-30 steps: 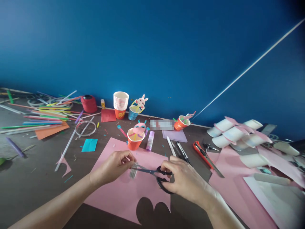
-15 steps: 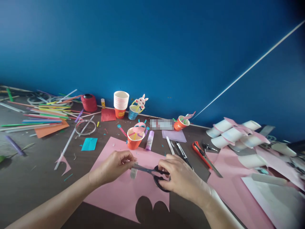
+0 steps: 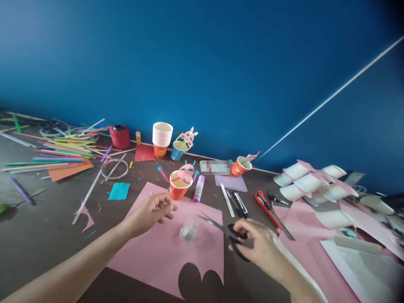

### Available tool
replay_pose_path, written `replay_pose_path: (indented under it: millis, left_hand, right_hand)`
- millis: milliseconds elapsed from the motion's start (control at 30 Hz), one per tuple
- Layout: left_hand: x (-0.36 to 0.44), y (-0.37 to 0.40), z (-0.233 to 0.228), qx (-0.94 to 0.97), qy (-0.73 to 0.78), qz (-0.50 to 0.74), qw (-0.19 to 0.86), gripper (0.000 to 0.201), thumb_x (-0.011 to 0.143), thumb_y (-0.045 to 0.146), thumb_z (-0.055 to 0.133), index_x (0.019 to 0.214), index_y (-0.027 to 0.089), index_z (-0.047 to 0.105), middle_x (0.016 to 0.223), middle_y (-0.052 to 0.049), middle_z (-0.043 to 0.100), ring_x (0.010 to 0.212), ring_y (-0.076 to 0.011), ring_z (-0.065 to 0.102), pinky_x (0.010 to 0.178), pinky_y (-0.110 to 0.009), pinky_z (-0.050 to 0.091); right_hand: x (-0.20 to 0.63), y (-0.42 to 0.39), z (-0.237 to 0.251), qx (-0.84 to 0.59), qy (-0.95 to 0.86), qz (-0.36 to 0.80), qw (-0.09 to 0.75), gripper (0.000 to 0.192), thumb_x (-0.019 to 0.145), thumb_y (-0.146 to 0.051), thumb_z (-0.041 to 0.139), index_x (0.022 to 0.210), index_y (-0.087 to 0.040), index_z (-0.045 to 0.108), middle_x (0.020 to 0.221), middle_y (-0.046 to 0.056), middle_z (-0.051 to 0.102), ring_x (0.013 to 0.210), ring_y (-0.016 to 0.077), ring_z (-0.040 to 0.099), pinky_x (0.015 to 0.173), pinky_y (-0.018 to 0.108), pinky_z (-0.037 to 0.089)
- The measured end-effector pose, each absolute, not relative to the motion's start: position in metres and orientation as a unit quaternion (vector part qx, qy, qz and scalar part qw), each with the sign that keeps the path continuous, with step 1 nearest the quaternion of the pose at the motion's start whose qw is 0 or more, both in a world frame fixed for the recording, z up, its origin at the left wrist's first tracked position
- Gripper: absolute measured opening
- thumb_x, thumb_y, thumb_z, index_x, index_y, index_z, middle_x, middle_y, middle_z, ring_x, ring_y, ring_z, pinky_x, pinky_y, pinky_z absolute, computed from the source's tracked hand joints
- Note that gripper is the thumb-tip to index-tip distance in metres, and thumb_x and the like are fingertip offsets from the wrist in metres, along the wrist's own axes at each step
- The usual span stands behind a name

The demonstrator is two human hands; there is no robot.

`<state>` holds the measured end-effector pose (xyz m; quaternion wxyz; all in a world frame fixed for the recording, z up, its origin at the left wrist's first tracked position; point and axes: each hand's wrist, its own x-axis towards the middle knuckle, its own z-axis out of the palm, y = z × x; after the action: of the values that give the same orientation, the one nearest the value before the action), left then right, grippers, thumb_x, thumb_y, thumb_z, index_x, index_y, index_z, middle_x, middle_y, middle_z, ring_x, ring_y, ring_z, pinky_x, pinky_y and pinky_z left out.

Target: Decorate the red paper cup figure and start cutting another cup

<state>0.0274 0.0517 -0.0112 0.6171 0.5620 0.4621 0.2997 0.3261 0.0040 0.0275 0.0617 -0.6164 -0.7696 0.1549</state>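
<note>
Now, as the head view shows it:
Left hand (image 3: 150,212): fingers loosely curled, holding nothing, above the pink paper sheet (image 3: 164,252).
Right hand (image 3: 257,246): gripping the black-handled scissors (image 3: 225,230), blades parted, tips pointing left.
Small blurred greyish piece (image 3: 188,231): between the hands, over the pink sheet; cannot tell whether it touches.
Orange paper cup with pink decoration (image 3: 178,185): just beyond the sheet.

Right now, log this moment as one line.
left hand: open, over pink paper sheet | right hand: grips black-handled scissors | small blurred pale piece: apart from both hands
</note>
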Motion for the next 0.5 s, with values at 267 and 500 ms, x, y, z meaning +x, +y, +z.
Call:
replay_pose_path:
  millis: [267, 500]
  left_hand:
    - [0.025, 0.057, -0.015, 0.41, 0.446, 0.378, 0.7, 0.023, 0.076, 0.039, 0.055, 0.078, 0.016, 0.053, 0.09, -0.005, 0.06, 0.073, -0.0117, 0.058, 0.054, -0.02, 0.041]
    - [0.027, 0.055, -0.012, 0.417, 0.437, 0.417, 0.679, 0.022, 0.074, 0.035, 0.06, 0.067, 0.016, 0.052, 0.062, 0.003, 0.051, 0.052, -0.0055, 0.045, 0.048, -0.018, 0.038]
  right_hand:
    - [0.371, 0.013, -0.022, -0.751, -0.658, 0.046, 0.005, 0.014, 0.072, -0.033, 0.054, 0.069, -0.021, 0.049, 0.071, 0.002, 0.06, 0.061, 0.0174, 0.058, 0.052, 0.024, 0.034]
    - [0.363, 0.039, 0.005, -0.693, -0.696, 0.135, -0.133, 0.029, 0.05, -0.03, 0.073, 0.071, -0.022, 0.055, 0.072, -0.001, 0.058, 0.066, 0.0173, 0.057, 0.05, 0.022, 0.027]
